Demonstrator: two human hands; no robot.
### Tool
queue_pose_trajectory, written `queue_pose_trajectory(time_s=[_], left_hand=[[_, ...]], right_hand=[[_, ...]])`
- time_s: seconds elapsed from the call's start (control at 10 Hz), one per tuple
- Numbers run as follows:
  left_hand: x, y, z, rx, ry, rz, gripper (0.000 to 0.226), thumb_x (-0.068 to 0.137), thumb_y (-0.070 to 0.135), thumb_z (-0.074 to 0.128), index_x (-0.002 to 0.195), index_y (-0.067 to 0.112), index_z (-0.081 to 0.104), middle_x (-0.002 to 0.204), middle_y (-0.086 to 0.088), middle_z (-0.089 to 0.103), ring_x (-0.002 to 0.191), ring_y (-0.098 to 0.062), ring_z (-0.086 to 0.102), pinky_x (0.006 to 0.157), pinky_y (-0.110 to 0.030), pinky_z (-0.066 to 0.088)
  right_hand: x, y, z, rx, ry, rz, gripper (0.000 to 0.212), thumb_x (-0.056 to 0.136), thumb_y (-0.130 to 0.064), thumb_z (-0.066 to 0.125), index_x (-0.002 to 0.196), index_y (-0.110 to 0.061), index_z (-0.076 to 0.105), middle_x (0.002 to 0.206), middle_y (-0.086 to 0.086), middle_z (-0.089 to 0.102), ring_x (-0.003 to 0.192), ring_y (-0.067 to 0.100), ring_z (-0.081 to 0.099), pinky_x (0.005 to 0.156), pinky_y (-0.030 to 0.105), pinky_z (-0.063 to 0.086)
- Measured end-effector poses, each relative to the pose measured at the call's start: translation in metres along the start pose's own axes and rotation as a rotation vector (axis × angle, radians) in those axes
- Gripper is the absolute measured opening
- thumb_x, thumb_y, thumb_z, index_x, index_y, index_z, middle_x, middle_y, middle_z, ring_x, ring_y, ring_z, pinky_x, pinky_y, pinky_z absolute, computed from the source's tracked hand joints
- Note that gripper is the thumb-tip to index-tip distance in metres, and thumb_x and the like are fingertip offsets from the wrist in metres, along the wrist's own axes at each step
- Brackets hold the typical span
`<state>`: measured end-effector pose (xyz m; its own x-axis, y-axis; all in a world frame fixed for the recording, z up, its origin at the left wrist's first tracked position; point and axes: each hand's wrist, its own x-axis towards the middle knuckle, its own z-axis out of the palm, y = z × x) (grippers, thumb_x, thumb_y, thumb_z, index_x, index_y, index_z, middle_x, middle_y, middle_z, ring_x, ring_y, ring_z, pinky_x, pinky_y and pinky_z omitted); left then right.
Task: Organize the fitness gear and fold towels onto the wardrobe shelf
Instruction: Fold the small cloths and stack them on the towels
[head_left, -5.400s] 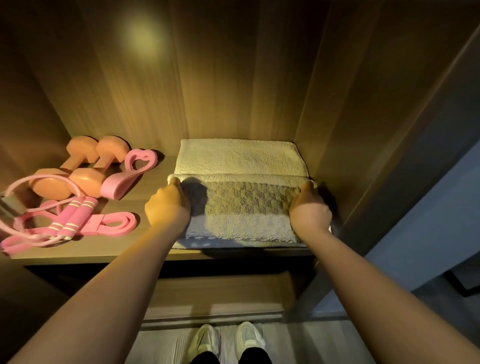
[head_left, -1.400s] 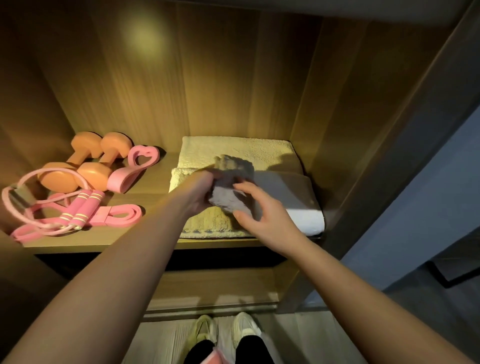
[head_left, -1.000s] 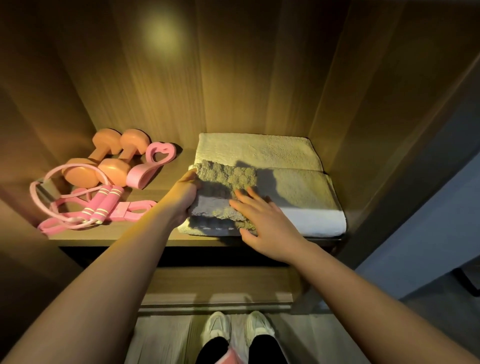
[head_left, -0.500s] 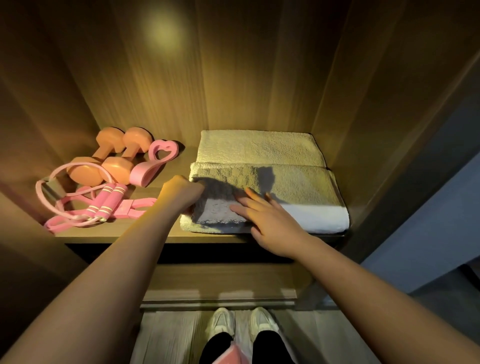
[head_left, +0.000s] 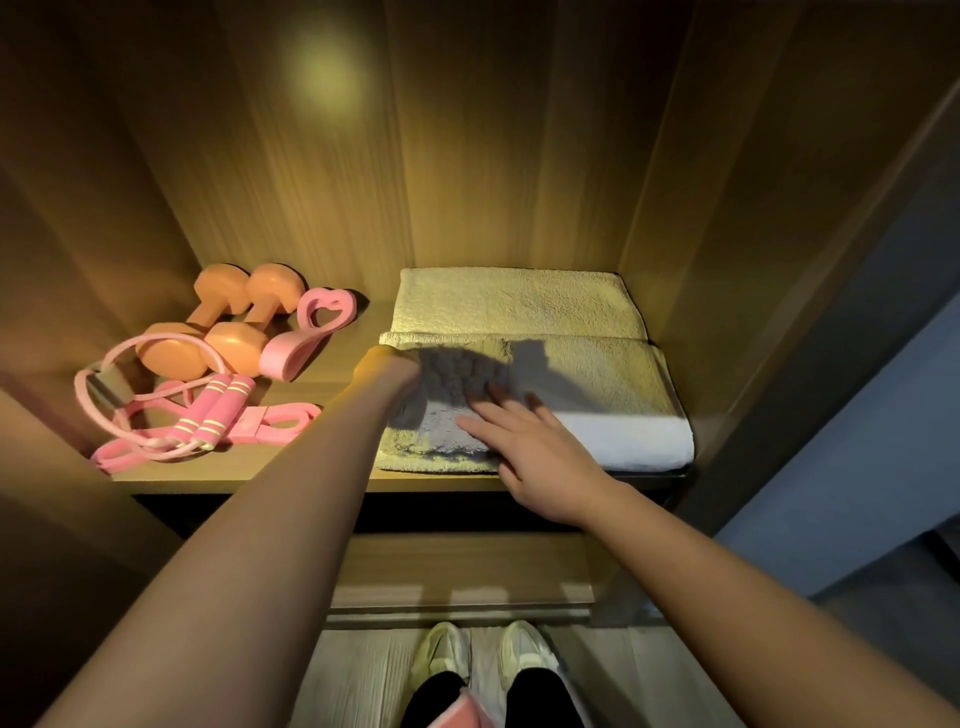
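Observation:
A folded pale towel (head_left: 597, 384) lies on the right half of the wooden shelf (head_left: 244, 470), on top of a larger towel (head_left: 514, 301) that shows behind it. My left hand (head_left: 387, 369) is curled at the top towel's left edge and grips it. My right hand (head_left: 530, 441) lies flat with straight fingers on the towel's front left part. On the left of the shelf sit two orange dumbbells (head_left: 208, 338), a pink heart-shaped grip (head_left: 311, 332), a pink skipping rope (head_left: 208, 415) and a pink resistance band (head_left: 275, 423).
The wardrobe's back panel (head_left: 415, 156) and right side wall (head_left: 701, 208) close in the shelf. A lower wooden ledge (head_left: 462, 571) sits under it. My shoes (head_left: 488, 654) stand on the floor below. A dark door edge (head_left: 831, 338) rises at the right.
The small folded part of the towel has been laid down flat on the left. My right hand now presses on it, and my left hand has settled at the towel's left edge.

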<state>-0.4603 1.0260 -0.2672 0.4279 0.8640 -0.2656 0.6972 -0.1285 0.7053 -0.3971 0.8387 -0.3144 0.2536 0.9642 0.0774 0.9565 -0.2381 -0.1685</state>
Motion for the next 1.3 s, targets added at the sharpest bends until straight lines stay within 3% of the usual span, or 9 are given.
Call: queue_pose_trajectory(time_s=[0.1, 0.2, 0.3, 0.4, 0.5, 0.6, 0.8, 1.0, 1.3], left_hand=[[-0.007, -0.003, 0.010, 0.077, 0.068, 0.099, 0.016, 0.096, 0.012, 0.048, 0.102, 0.003, 0.061, 0.119, -0.024, 0.062, 0.113, -0.040, 0.057, 0.092, -0.043, 0.046], [-0.013, -0.007, 0.015, 0.034, 0.216, 0.102, 0.021, 0.091, 0.012, 0.052, 0.111, 0.007, 0.053, 0.110, -0.015, 0.064, 0.100, -0.035, 0.062, 0.088, -0.044, 0.053], [-0.037, -0.006, 0.011, -0.041, 0.303, 0.326, 0.020, 0.097, 0.010, 0.041, 0.115, 0.006, 0.050, 0.100, -0.018, 0.063, 0.092, -0.039, 0.061, 0.079, -0.047, 0.051], [-0.060, -0.017, -0.005, -0.074, 0.353, 0.720, 0.025, 0.103, 0.027, 0.037, 0.091, 0.008, 0.047, 0.075, -0.009, 0.054, 0.072, -0.037, 0.056, 0.063, -0.045, 0.041], [-0.087, -0.030, -0.025, 0.014, 0.283, 0.982, 0.043, 0.099, 0.044, 0.029, 0.085, 0.007, 0.046, 0.070, -0.002, 0.048, 0.063, -0.024, 0.047, 0.057, -0.039, 0.032], [-0.115, -0.044, -0.040, 0.094, 0.264, 1.119, 0.050, 0.097, 0.049, 0.026, 0.089, 0.007, 0.051, 0.074, -0.001, 0.052, 0.063, -0.020, 0.046, 0.052, -0.031, 0.027], [-0.165, -0.062, -0.062, 0.173, 0.356, 1.309, 0.042, 0.102, 0.054, 0.017, 0.088, 0.021, 0.039, 0.065, -0.007, 0.057, 0.051, -0.026, 0.051, 0.045, -0.027, 0.032], [-0.204, -0.073, -0.073, 0.170, 0.385, 1.419, 0.041, 0.105, 0.046, 0.022, 0.091, 0.016, 0.047, 0.068, -0.010, 0.060, 0.053, -0.027, 0.054, 0.048, -0.030, 0.035], [-0.241, -0.075, -0.091, 0.186, 0.523, 1.482, 0.041, 0.105, 0.039, 0.027, 0.091, 0.009, 0.051, 0.065, -0.012, 0.060, 0.049, -0.027, 0.055, 0.043, -0.028, 0.040]], right_hand=[[-0.003, -0.003, -0.002, -0.019, -0.022, 0.008, 0.066, 0.094, -0.016, 0.049, 0.153, -0.030, 0.021, 0.161, -0.006, 0.016, 0.146, 0.019, 0.016, 0.120, 0.046, 0.010], [-0.010, -0.005, -0.009, 0.067, -0.053, 0.008, 0.066, 0.095, -0.021, 0.048, 0.153, -0.031, 0.019, 0.163, -0.008, 0.009, 0.149, 0.015, 0.006, 0.120, 0.041, 0.003], [-0.023, 0.000, -0.019, 0.344, 0.099, 0.083, 0.059, 0.095, -0.022, 0.051, 0.150, -0.029, 0.030, 0.160, -0.006, 0.022, 0.147, 0.012, 0.015, 0.121, 0.035, 0.014], [-0.042, 0.003, -0.035, 0.588, 0.335, 0.217, 0.057, 0.095, -0.017, 0.054, 0.148, -0.024, 0.035, 0.154, -0.007, 0.033, 0.142, 0.006, 0.026, 0.117, 0.027, 0.025], [-0.063, -0.005, -0.054, 0.785, 0.394, 0.287, 0.059, 0.094, -0.018, 0.059, 0.146, -0.027, 0.035, 0.149, -0.015, 0.036, 0.135, -0.003, 0.031, 0.103, 0.004, 0.027], [-0.087, -0.020, -0.066, 0.781, 0.377, 0.242, 0.039, 0.089, -0.019, 0.067, 0.126, -0.025, 0.057, 0.125, -0.013, 0.061, 0.117, -0.003, 0.052, 0.102, 0.022, 0.040], [-0.137, -0.055, -0.074, 0.846, 0.303, 0.142, 0.027, 0.084, -0.019, 0.074, 0.107, -0.028, 0.066, 0.085, -0.008, 0.066, 0.087, 0.010, 0.064, 0.089, 0.031, 0.052], [-0.163, -0.080, -0.082, 0.693, 0.271, 0.051, 0.017, 0.080, -0.020, 0.078, 0.085, -0.028, 0.063, 0.099, -0.003, 0.055, 0.091, 0.004, 0.056, 0.085, 0.015, 0.043], [-0.183, -0.093, -0.091, 0.740, 0.040, 0.051, 0.020, 0.083, -0.034, 0.074, 0.103, -0.029, 0.073, 0.132, -0.016, 0.052, 0.118, -0.008, 0.045, 0.093, 0.009, 0.036]])
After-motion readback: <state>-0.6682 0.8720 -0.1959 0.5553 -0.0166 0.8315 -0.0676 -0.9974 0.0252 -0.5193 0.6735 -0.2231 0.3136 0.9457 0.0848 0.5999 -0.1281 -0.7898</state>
